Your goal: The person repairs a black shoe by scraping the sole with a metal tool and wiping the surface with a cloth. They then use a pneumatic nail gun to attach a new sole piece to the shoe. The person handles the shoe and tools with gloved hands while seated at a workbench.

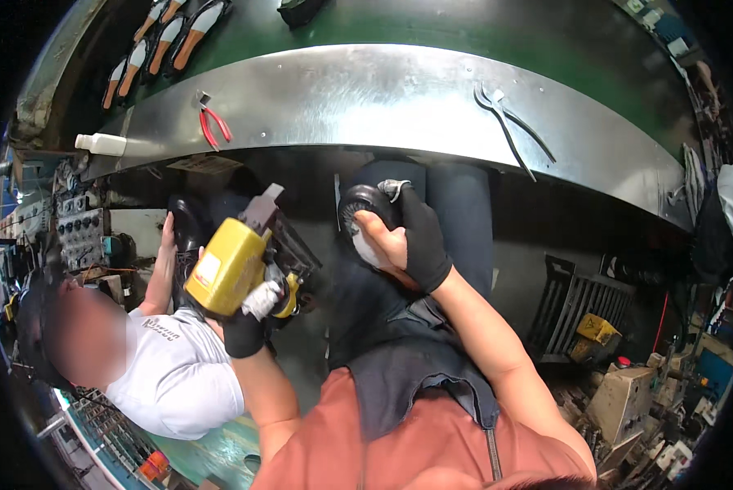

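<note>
My left hand (pixel 245 333), in a dark glove with pale wrapping on the fingers, grips a yellow and black nail gun (pixel 222 266) by its handle. The tool is held up at the left, apart from the shoe. Over my lap, my right hand (pixel 422 245) is wrapped around a black shoe (pixel 361 202) with a pale underside patch. The thumb lies along that underside, and the dark fingerless glove hides part of the shoe. Pale wrapping also covers a fingertip of this hand.
Ahead runs a steel table edge (pixel 317 98) bearing red-handled pliers (pixel 212 122), lasting pincers (pixel 509 126) and a white bottle (pixel 102 144). Several shoes (pixel 167 45) lie on the green surface at far left. Close on my left, a co-worker (pixel 170 359) holds a black shoe (pixel 186 224).
</note>
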The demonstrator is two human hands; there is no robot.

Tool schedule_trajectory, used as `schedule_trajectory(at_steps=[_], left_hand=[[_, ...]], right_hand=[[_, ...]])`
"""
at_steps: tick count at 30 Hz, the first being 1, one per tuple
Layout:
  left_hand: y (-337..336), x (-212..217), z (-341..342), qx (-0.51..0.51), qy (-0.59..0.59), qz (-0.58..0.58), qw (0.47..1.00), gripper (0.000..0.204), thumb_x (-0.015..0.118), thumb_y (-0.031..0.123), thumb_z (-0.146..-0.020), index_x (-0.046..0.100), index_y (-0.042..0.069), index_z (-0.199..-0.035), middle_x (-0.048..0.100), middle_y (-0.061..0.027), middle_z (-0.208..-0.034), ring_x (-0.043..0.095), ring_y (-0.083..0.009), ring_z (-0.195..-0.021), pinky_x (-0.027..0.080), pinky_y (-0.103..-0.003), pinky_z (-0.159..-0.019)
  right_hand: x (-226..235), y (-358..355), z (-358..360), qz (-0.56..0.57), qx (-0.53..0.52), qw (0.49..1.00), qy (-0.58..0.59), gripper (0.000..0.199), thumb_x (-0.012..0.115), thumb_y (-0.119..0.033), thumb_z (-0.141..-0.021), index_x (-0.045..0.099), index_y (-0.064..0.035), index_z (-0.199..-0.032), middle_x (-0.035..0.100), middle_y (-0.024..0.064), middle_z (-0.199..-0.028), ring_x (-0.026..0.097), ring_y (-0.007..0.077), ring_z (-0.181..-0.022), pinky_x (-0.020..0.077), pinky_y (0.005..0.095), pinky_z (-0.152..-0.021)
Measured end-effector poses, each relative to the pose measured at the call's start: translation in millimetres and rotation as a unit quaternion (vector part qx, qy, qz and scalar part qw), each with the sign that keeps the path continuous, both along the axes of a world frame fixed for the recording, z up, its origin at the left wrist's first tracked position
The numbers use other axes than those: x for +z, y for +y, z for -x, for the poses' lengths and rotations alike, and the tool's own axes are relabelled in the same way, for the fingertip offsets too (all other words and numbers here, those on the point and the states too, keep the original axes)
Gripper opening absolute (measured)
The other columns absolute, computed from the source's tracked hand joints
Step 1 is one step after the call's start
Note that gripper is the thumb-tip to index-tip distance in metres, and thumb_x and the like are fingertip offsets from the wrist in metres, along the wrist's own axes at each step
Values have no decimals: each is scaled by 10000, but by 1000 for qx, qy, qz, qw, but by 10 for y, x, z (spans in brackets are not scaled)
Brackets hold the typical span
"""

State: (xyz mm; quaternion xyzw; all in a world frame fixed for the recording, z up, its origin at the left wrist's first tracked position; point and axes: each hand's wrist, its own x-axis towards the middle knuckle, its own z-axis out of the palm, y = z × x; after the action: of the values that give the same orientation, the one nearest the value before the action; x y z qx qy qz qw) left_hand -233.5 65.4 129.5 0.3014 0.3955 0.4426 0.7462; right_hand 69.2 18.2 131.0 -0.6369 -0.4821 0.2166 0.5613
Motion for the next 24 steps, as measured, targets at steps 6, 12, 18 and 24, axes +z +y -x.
schedule_trajectory(at_steps=[6, 12, 18, 24], left_hand=[[-219, 397, -401, 2, -114, 82, 990, 778, 369, 658, -887, 366, 66, -1391, 485, -192, -1325, 525, -367, -1149, 439, -494, -960], [-162, -168, 224, -191, -131, 155, 960, 798, 471, 635, -856, 413, 31, -1373, 533, -210, -1292, 574, -345, -1129, 475, -452, -951], [-150, -415, 591, -53, 393, -147, 906, 604, 539, 364, -876, 411, 42, -1370, 536, -173, -1296, 560, -293, -1154, 455, -389, -964], [-1, 203, 176, -116, 404, -201, 885, 521, 599, 204, -855, 460, 38, -1328, 567, -151, -1255, 580, -255, -1122, 471, -348, -932]], right_hand=[[-107, 15, 36, 31, -13, 998, -49, 455, 733, -375, -776, 576, -13, -1003, 645, 212, -777, 650, 371, -671, 509, 408, -588], [-142, 12, 123, -14, -20, 999, -43, 452, 739, -379, -773, 566, -23, -992, 646, 219, -782, 659, 375, -688, 516, 414, -592], [-80, -31, 110, 30, -36, 998, -32, 452, 757, -373, -760, 599, -15, -988, 656, 204, -813, 667, 351, -728, 528, 378, -654], [-154, -4, -1, -13, -38, 999, -29, 449, 738, -383, -773, 583, -36, -1012, 650, 167, -761, 663, 351, -663, 525, 390, -594]])
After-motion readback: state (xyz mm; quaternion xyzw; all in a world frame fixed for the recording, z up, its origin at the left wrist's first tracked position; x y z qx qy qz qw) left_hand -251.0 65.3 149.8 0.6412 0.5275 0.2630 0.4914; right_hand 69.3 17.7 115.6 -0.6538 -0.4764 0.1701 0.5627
